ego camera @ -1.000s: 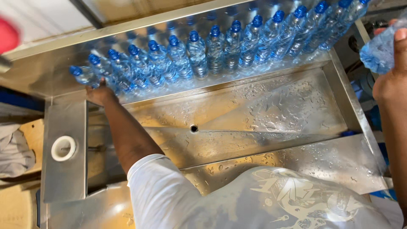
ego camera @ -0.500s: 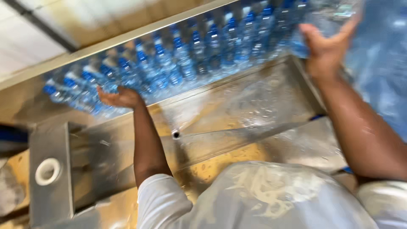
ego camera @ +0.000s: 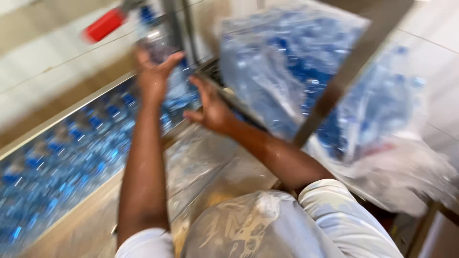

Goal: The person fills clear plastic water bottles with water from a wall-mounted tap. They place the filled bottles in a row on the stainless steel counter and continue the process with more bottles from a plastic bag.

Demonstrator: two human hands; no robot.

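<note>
Clear plastic water bottle with a blue cap [ego camera: 160,45]: held up at the far end of the steel trough, above the last bottles of the row. Heavily motion-blurred; upright or tilted cannot be told.

Left hand [ego camera: 154,71]: raised, fingers closed around the bottle's lower part, thumb on the right side.

Right hand [ego camera: 210,107]: just right of the bottle, palm turned toward it, fingers spread and apart. Whether the fingertips touch the bottle cannot be told.

Long row of blue-capped clear bottles [ego camera: 62,162]: packed side by side along the left, running from the lower left up toward the hands.

Wet stainless steel tray surface [ego camera: 201,162]: beside the row, beneath both forearms.

Clear plastic-wrapped packs of blue-capped bottles [ego camera: 296,67]: stacked at the right, behind a slanted metal bar [ego camera: 344,76].

Red cylindrical object [ego camera: 104,25]: top left, well above the row; blurred.

White sleeves and a translucent plastic apron [ego camera: 248,224]: bottom of view.
</note>
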